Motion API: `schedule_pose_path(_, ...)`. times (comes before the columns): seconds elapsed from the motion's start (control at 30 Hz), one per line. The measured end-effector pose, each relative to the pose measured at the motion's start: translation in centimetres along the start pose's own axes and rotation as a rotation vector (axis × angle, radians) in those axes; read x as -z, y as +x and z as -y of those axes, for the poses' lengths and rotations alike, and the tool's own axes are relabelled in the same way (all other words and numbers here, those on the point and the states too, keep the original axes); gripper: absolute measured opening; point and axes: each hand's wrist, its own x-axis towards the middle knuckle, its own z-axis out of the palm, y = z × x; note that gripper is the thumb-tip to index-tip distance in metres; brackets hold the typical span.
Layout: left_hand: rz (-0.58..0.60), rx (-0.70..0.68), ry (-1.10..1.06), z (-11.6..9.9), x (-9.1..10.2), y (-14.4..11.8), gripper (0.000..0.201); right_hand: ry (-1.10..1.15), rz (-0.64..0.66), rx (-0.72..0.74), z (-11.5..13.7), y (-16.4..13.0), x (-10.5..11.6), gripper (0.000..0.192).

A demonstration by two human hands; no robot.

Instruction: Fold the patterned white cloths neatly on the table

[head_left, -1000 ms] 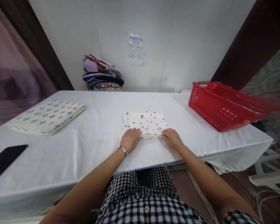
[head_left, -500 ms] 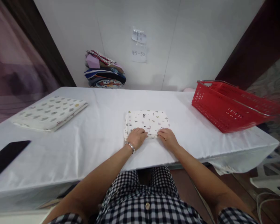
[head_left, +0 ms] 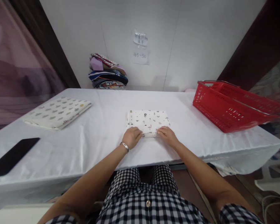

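A white folded cloth (head_left: 148, 119) with a small scattered print lies flat in the middle of the table, its layered edge facing me. My left hand (head_left: 132, 137), with a silver bracelet at the wrist, grips the near left corner between thumb and fingers. At the near right corner, my right hand (head_left: 167, 135) pinches the same edge. The stacked layers show between the two hands. Farther left rests a larger folded white cloth (head_left: 58, 112) with grey-green motifs, touched by neither hand.
A red plastic basket (head_left: 233, 107) stands at the table's right side. On the left lies a black flat phone-like slab (head_left: 15, 155). Several folded fabrics (head_left: 108, 73) are stacked against the wall at the back. A white tablecloth (head_left: 102, 149) covers the table.
My left hand has shifted slightly left, to the near left corner of the cloth. The right hand stays at the right corner. The whole view has shifted a little.
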Motion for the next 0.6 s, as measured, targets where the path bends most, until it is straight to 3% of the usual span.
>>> schedule_pose_path(0.2, 0.094, -0.014, 0.045, -1.6, -0.7, 2.2, 0.021, -0.021, 0.086, -0.044, 0.4, 1.6, -0.2, 0.016)
schedule_pose_path(0.33, 0.049, -0.025, 0.014, -1.5, -1.4, 2.1, 0.025, -0.003, 0.015, -0.019, 0.6, 1.3, -0.6, 0.016)
schedule_pose_path(0.47, -0.023, -0.07, -0.019, -1.1, -1.7, 1.3, 0.026, -0.062, -0.137, 0.111, 0.6, 0.1, -1.2, 0.019)
schedule_pose_path(0.6, -0.002, -0.143, 0.029, -1.0, -1.4, 1.0, 0.024, -0.132, -0.109, 0.227, 0.2, -0.6, -1.3, 0.02)
